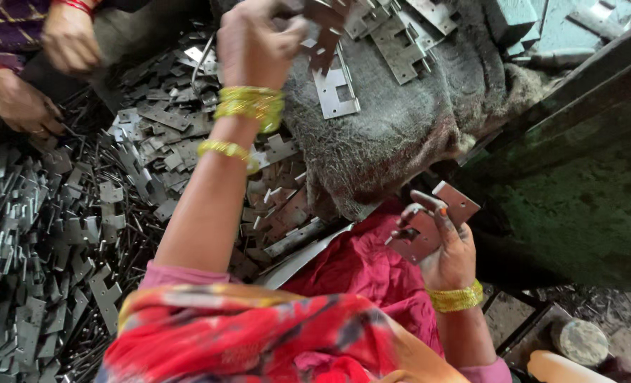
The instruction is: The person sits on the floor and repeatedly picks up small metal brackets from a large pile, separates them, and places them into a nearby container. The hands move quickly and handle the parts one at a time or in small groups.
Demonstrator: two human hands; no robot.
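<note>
My left hand (255, 39) is raised at the top centre, closed on a dark metal hinge leaf (324, 44) above a grey sack. Gold bangles (250, 105) circle that wrist. My right hand (446, 248) is low at the right, over my red clothing. It grips a pair of brownish hinge leaves (436, 220) between thumb and fingers. A shiny hinge leaf (335, 91) lies on the sack just below my left hand.
A grey sack (400, 128) carries several hinge leaves (400, 42). A large heap of grey hinge leaves and pins (60, 234) covers the floor at left. Another person's hands (24, 106) pick in it at top left. A dark green metal wall (578, 191) rises at right.
</note>
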